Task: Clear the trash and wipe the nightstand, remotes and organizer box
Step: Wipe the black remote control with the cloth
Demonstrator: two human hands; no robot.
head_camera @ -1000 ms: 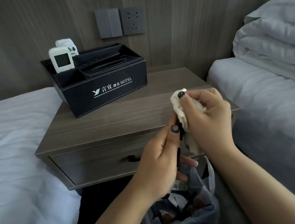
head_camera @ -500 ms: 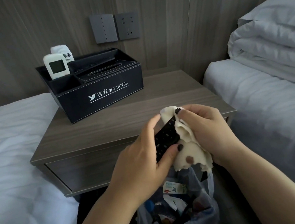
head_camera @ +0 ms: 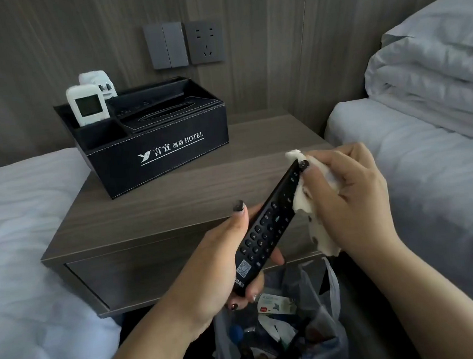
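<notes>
Most of the nightstand [head_camera: 153,214] top is bare wood on the front and right, so there's room to reach in there. The black organizer box [head_camera: 164,145] hogs the back left corner, with two white remotes [head_camera: 86,107] sticking up out of it. Beds hem it in on both sides, and the trash bag [head_camera: 283,325] sits on the floor right in front.

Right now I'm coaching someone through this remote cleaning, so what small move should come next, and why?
Probably draw the cloth down the black remote toward its lower end. The right hand pinches the cloth at the remote's top end, while the number keys below lie uncovered. The left hand grips the bottom end, holding the remote steady above the trash bag.
</notes>
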